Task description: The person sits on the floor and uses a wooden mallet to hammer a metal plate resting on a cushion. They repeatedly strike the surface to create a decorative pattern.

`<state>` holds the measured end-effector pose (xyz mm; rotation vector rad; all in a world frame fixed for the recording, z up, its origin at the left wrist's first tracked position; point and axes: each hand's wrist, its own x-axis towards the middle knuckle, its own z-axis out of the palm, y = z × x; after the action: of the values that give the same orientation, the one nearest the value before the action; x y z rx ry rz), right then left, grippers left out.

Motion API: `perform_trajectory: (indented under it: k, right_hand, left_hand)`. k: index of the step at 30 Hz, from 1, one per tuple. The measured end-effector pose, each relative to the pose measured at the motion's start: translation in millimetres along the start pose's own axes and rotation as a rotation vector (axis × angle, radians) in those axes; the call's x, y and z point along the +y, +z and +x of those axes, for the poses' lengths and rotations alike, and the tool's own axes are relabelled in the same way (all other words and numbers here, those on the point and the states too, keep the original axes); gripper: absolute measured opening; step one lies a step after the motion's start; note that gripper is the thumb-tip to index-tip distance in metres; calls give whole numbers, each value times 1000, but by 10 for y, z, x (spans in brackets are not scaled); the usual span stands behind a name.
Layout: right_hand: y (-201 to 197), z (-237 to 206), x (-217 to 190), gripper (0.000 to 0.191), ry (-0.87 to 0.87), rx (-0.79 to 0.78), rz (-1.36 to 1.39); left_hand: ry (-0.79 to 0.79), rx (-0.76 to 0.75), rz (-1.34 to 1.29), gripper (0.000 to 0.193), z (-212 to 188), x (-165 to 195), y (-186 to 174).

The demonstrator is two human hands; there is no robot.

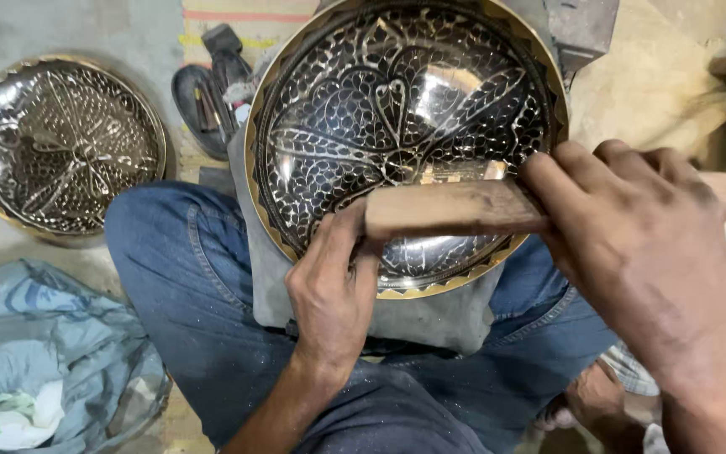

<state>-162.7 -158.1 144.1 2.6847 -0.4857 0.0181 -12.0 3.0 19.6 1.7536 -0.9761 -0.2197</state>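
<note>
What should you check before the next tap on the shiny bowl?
1. Engraved bowl propped on the lap, on the grey cloth: ok.
2. Left hand at the bowl's lower rim: ok.
3. Right hand wrapped around the wooden tool: ok.
4. Left fingers out of the tool's way: not ok, they touch its end.
5. Tool's working tip: cannot tell, hidden.
6. Second bowl lying apart on the floor: ok.

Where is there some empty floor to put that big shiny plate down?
Bare grey floor shows above the second engraved plate, top left, and a strip between it and the blue cloth bag. It is crowded in the middle: the engraved plate fills the lap, with both hands on the wooden tool and sandals beside it.
</note>
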Motion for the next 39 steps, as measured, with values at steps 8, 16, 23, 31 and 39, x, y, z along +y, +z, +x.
perform_trajectory:
  k: [8,16,23,31,39]
  right_hand:
    - [-7,9,-12,41,191,-170,283]
    - [70,-73,-68,38,193,-139,424]
    - [-18,-223,-593,27,702,93,1660]
    - [107,-420,-1127,28,594,130,2777]
    - [190,-482,-1281,30,545,158,2845]
  left_hand:
    - [24,6,35,33,26,17,-6]
    - [34,2,35,31,9,-16,14]
    - [3,118,-263,29,-3,-4,-106]
    - [-38,141,-311,27,-43,-28,-292]
    - [-38,154,-245,29,-60,-86,-289]
